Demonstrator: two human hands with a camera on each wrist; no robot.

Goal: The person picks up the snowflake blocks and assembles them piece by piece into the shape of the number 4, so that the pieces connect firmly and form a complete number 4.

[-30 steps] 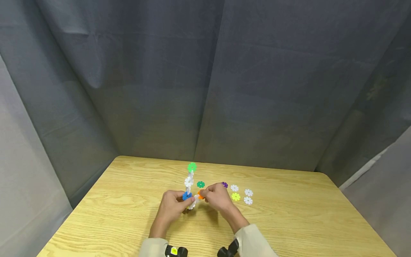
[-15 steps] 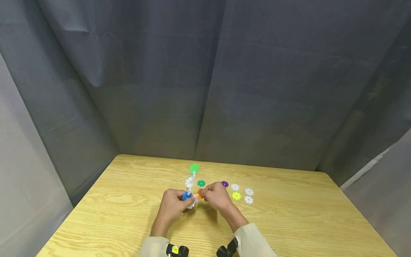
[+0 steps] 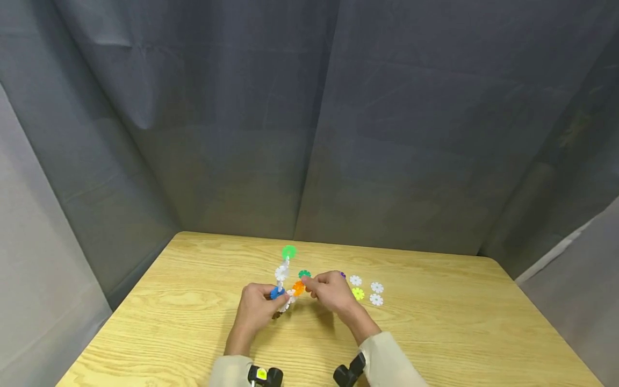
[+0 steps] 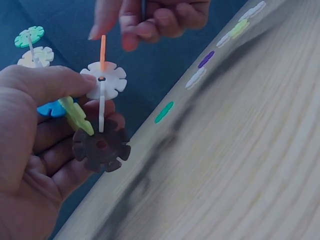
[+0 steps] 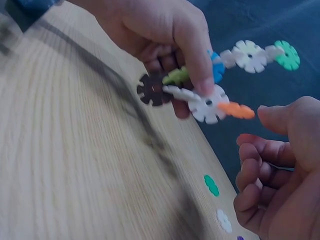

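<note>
My left hand (image 3: 253, 313) grips a chain of slotted snowflake discs, thumb pressed near a white disc (image 4: 117, 81). From the held part, one branch runs through a blue disc (image 3: 277, 293) and white discs up to a light green disc (image 3: 289, 251). In the left wrist view, a yellow-green disc (image 4: 76, 116) joins a brown disc (image 4: 92, 156), which leads by white discs to an orange disc (image 5: 236, 110) at the other end. My right hand (image 3: 335, 293) is just beside the orange disc. A small gap shows between them, and its loosely curled fingers hold nothing.
Loose discs lie flat on the wooden table (image 3: 435, 317) behind and right of my hands: dark green (image 3: 304, 274), purple (image 3: 343, 274), yellow (image 3: 358, 294) and several white (image 3: 376, 287). A grey curtain (image 3: 387, 134) hangs behind the table's far edge.
My right fingers, which were pinching the orange disc, have let go and drawn slightly right and away. The orange disc stays on the chain. The chain has shifted slightly left with my left hand.
</note>
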